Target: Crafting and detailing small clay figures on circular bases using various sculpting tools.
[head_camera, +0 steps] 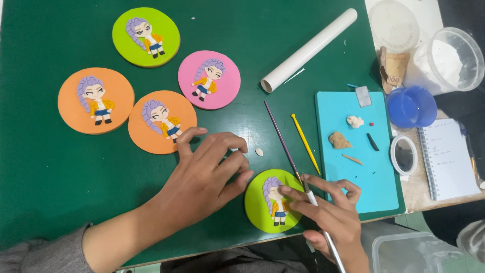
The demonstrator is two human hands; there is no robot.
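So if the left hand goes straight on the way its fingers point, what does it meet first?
Probably the small pale clay piece on the green mat, just beyond the left hand fingertips. Further along that line lies the thin dark stick. Heights are unclear, so this is a guess.

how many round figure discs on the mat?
5: lime disc top, pink disc centre, two orange discs left, lime-green disc under the right hand. None seems hidden.

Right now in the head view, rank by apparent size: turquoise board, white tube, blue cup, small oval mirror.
1. turquoise board, clearly the largest.
2. white tube, long but thin.
3. blue cup.
4. small oval mirror.
The cup and mirror look close in size; the cup only slightly bigger, so that order is unsure.
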